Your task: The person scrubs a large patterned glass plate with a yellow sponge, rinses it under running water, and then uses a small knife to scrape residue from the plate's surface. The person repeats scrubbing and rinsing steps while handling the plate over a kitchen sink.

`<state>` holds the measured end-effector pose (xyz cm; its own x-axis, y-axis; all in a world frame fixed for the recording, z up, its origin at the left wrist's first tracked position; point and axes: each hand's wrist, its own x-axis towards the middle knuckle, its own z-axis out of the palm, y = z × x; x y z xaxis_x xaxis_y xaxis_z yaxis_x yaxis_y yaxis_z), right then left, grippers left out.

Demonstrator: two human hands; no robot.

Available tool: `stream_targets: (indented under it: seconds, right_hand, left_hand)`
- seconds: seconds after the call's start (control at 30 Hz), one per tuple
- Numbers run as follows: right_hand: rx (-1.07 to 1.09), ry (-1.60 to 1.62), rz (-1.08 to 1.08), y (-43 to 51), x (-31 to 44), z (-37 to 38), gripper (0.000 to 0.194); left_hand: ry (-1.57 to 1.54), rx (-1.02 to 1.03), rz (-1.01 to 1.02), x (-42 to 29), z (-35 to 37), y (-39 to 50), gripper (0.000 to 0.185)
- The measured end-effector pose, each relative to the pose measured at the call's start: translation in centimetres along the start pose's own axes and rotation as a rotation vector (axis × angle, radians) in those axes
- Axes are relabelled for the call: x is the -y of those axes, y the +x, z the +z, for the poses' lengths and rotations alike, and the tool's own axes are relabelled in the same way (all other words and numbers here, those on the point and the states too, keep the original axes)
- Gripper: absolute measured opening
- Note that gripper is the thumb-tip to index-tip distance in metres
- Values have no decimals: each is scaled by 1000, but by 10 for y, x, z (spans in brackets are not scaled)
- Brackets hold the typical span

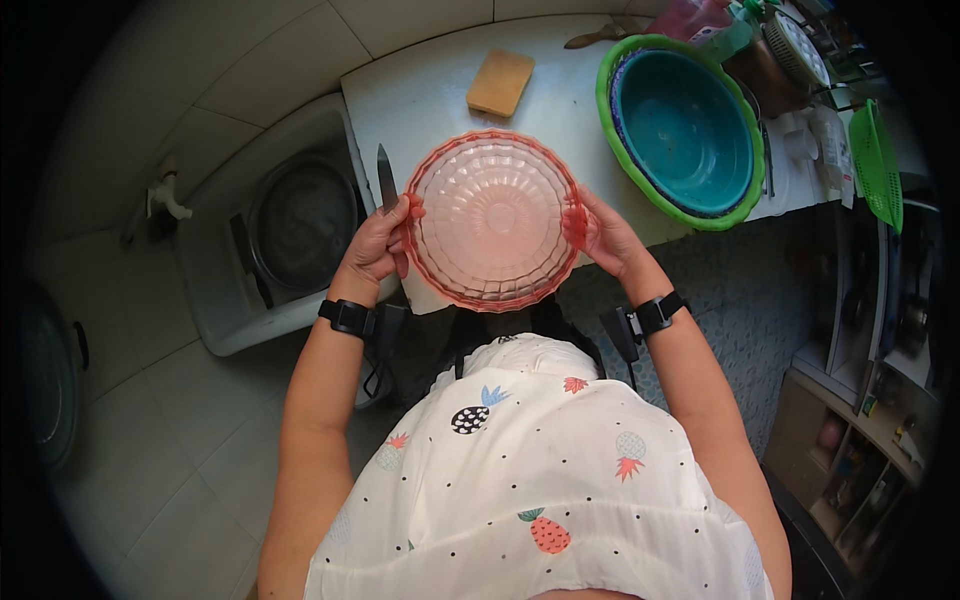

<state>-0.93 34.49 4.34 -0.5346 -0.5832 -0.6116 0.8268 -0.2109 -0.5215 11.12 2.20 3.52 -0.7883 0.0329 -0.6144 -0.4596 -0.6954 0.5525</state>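
A round, translucent pink dish (pixel 501 219) with a scalloped rim and ribbed pattern is between my hands, over the front left part of the white countertop (pixel 442 75). My left hand (pixel 379 238) grips its left edge. Opposite, my right hand (pixel 602 229) has hold of the right edge, some fingers showing through the pink material. From behind my left thumb a pointed knife blade (pixel 386 178) sticks up; its handle is hidden, and whether the hand holds it I cannot tell. Beyond the dish lies a yellow-brown sponge (pixel 501 82).
Stacked basins, teal (pixel 686 131) inside green (pixel 757 161), stand at the right. At left, the sink (pixel 217 319) holds a dark round pan (pixel 304 225) and a dark-handled utensil (pixel 251 259), below a tap (pixel 169 199). A green basket (pixel 876 166) is far right.
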Motion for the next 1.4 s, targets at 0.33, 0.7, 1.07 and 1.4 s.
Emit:
stream_targets:
  seconds: [0.33, 0.7, 1.07, 1.4]
  right_hand:
    - [-210, -164, -142, 13, -13, 20, 30]
    - [-298, -157, -214, 18, -22, 10, 26]
    - [-230, -190, -314, 11, -8, 28, 27]
    - [-145, -433, -399, -5, 53, 58, 34]
  left_hand:
    - [165, 4, 36, -6, 16, 7, 29]
    - [536, -240, 136, 3, 25, 10, 25]
    - [392, -213, 232, -18, 41, -3, 23]
    - [457, -34, 390, -71, 86, -36, 29]
